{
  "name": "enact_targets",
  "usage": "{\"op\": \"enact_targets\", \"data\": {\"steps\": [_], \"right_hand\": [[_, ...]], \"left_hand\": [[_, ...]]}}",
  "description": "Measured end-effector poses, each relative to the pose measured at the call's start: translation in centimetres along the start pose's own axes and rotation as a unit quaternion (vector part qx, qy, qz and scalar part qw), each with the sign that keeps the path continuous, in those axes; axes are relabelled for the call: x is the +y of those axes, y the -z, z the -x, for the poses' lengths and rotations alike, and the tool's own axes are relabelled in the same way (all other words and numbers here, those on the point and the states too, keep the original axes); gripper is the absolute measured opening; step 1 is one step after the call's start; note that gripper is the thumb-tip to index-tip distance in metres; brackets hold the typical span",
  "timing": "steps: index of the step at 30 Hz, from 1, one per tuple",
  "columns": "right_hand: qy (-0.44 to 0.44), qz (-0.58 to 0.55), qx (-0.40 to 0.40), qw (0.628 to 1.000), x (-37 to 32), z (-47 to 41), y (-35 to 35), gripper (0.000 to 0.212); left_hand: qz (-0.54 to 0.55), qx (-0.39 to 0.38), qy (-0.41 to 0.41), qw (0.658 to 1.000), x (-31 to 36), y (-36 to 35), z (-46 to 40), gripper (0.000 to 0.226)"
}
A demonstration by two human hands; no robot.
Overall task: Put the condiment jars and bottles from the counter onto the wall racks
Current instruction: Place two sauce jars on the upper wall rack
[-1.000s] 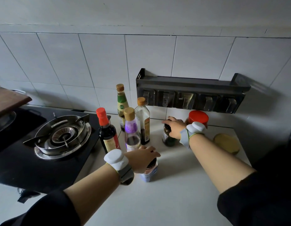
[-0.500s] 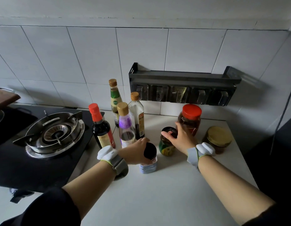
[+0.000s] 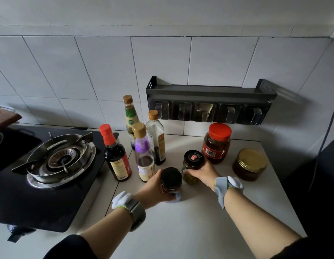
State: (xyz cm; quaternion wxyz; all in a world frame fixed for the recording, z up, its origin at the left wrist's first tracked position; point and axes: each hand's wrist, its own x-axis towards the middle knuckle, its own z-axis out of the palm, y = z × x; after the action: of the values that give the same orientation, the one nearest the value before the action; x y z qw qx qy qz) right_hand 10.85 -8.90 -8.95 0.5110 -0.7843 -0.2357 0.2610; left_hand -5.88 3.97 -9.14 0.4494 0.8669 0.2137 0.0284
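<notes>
Black sleeves pushed up both forearms; each wrist wears a grey fabric band (image 3: 137, 214) carrying a white rounded plastic module (image 3: 121, 199).

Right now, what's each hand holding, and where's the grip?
Left hand: black-lidded jar, gripped around its body below the lid. Right hand: green-labelled jar, gripped around its lower body.

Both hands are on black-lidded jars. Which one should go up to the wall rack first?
Right, probably. The right hand grips the green-filled jar almost directly below the rack, with open counter between. The left hand holds its jar nearer and further left, so it would have to cross over.
</notes>
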Motion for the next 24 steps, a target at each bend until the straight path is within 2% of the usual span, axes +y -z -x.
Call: {"op": "enact_targets", "data": {"steps": [3, 6, 8, 11, 14, 17, 19, 22, 24], "right_hand": [[0.007, 0.029, -0.013, 0.999, -0.3, 0.2, 0.3, 0.067], [0.029, 0.044, 0.002, 0.999, -2.0, 0.9, 2.1, 0.068], [0.060, 0.036, 0.036, 0.997, -4.6, 2.1, 3.8, 0.065], [0.119, 0.028, 0.078, 0.989, -9.3, 4.3, 7.2, 0.063], [0.187, 0.017, 0.109, 0.976, -14.6, 6.2, 11.1, 0.065], [0.273, -0.001, 0.163, 0.948, -21.7, 8.4, 15.1, 0.055], [0.334, -0.006, 0.190, 0.923, -27.0, 9.7, 17.6, 0.054], [0.401, -0.012, 0.242, 0.883, -34.0, 10.6, 21.0, 0.061], [0.438, -0.016, 0.282, 0.854, -38.0, 10.7, 23.3, 0.067]], "left_hand": [[0.027, 0.024, -0.023, 0.999, 1.8, 0.4, 0.3, 0.083], [0.049, 0.054, -0.068, 0.995, 5.5, 2.2, 0.2, 0.086], [0.032, 0.071, -0.105, 0.991, 8.6, 4.1, 0.5, 0.089], [0.012, 0.099, -0.159, 0.982, 13.5, 7.5, 1.2, 0.078], [0.060, 0.131, -0.197, 0.970, 19.3, 11.7, 1.5, 0.068], [0.113, 0.189, -0.265, 0.939, 26.2, 16.1, 0.6, 0.073], [0.146, 0.216, -0.318, 0.912, 31.2, 18.8, -0.3, 0.066], [0.176, 0.219, -0.383, 0.880, 38.0, 22.0, -1.8, 0.053], [0.182, 0.239, -0.418, 0.857, 41.8, 23.7, -3.3, 0.057]]}}
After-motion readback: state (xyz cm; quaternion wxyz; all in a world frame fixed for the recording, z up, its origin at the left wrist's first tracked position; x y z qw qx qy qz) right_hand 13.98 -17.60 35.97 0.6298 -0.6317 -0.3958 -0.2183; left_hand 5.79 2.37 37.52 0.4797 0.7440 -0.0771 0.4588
